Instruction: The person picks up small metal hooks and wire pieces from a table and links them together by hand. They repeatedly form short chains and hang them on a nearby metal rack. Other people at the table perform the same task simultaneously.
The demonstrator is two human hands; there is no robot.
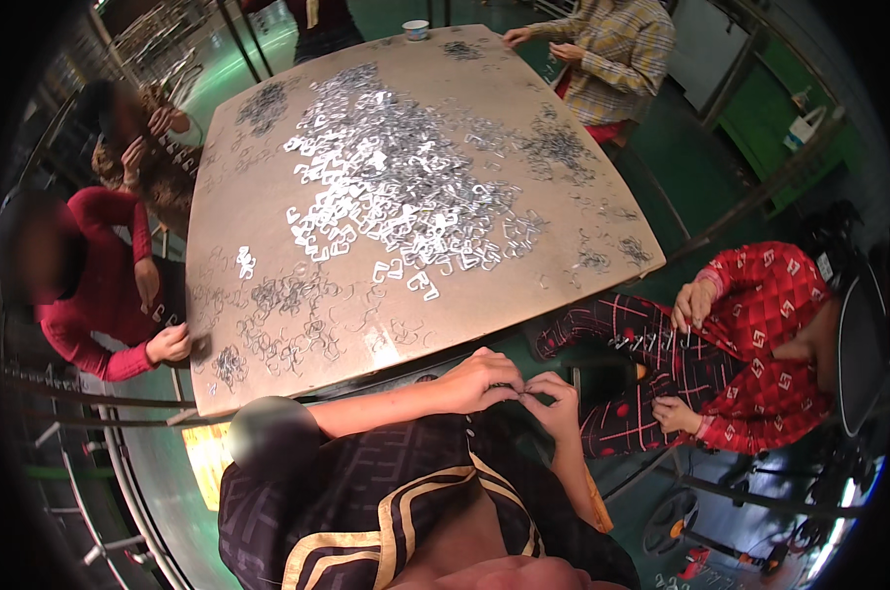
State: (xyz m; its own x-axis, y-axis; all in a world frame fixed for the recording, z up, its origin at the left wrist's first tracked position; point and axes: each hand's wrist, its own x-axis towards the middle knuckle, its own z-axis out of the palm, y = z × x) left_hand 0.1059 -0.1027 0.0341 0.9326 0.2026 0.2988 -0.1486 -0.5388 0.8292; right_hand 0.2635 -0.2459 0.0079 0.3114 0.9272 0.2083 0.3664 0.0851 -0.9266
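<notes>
My left hand (482,382) reaches across from the left just off the near edge of the table, its fingers closed in a pinch. My right hand (553,401) meets it fingertip to fingertip, also pinched. Whatever lies between the fingers is too small and hidden to name. Beyond them, a big heap of shiny, flat, bent pieces (366,187) covers the middle of the table (523,280). Thin dark wire rings or hooks (278,300) lie scattered at its near left.
More dark wire pieces (558,147) lie in clusters toward the right and far edges. A small white tub (415,30) stands at the back. Co-workers sit close on both sides: a person in red (111,275) at left, another in patterned red (759,344) at right, others beyond.
</notes>
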